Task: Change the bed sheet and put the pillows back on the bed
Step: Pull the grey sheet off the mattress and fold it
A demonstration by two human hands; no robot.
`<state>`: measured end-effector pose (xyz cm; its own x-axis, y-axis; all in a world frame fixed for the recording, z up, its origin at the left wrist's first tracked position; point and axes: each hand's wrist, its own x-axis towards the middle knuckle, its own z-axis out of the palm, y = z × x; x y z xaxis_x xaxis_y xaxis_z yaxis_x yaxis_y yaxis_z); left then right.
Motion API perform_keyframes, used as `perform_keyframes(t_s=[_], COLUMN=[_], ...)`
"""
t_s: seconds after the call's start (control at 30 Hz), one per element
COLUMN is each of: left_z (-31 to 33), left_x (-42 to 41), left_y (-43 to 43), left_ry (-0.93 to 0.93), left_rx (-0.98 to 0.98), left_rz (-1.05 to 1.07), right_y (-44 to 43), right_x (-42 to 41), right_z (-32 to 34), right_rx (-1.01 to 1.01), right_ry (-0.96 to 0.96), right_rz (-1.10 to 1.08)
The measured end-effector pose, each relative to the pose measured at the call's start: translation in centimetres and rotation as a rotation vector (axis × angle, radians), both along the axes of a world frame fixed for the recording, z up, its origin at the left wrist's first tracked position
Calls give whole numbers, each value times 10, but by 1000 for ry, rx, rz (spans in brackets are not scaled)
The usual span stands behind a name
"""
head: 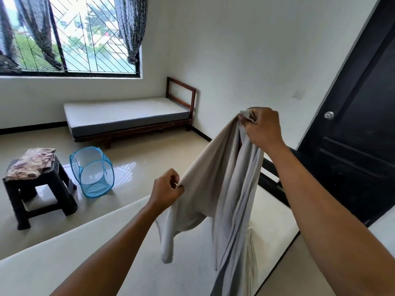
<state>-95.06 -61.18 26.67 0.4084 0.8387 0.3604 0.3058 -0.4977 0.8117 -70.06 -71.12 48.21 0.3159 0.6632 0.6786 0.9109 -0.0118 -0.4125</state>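
A grey bed sheet hangs bunched in the air over the bare cream mattress right below me. My right hand grips one upper edge of the sheet, held high. Lower and to the left, my left hand pinches another edge. The sheet's folds drop down onto the mattress. No pillow is in view.
A second bed with a bare grey mattress stands against the far wall under the window. On the floor at left are a dark stool with patterned fabric on it and a blue mesh hamper. A black door is at right.
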Motion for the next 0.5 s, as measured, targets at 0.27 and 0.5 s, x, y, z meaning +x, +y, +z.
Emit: perform_keyframes(t_s=[0.27,0.5], left_z=[-63,-78], left_x=[2,-24], left_y=[9,33], left_ry=[282,189], left_rx=[-24,-142], left_rz=[218,397], right_y=[-11,-23], right_x=[12,68], right_z=[21,21], right_rx=[113,205], right_ry=[74,163], right_rz=[17,-160])
